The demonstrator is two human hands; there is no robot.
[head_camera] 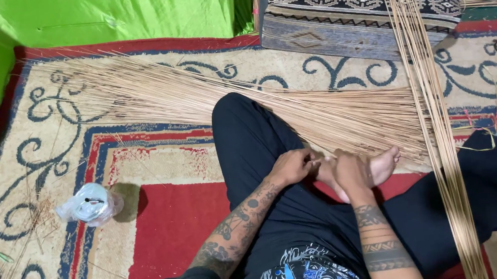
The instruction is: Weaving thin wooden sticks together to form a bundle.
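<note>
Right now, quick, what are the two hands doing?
Left hand: closed, fingers pinching the thin stick bundle at its narrow end.
Right hand: curled closed beside it; what it grips cannot be told.

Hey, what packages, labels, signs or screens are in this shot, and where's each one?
Clear plastic bag: on the carpet, left of the legs; crumpled, whitish, holding something round.
No labels, signs or screens show.
</note>
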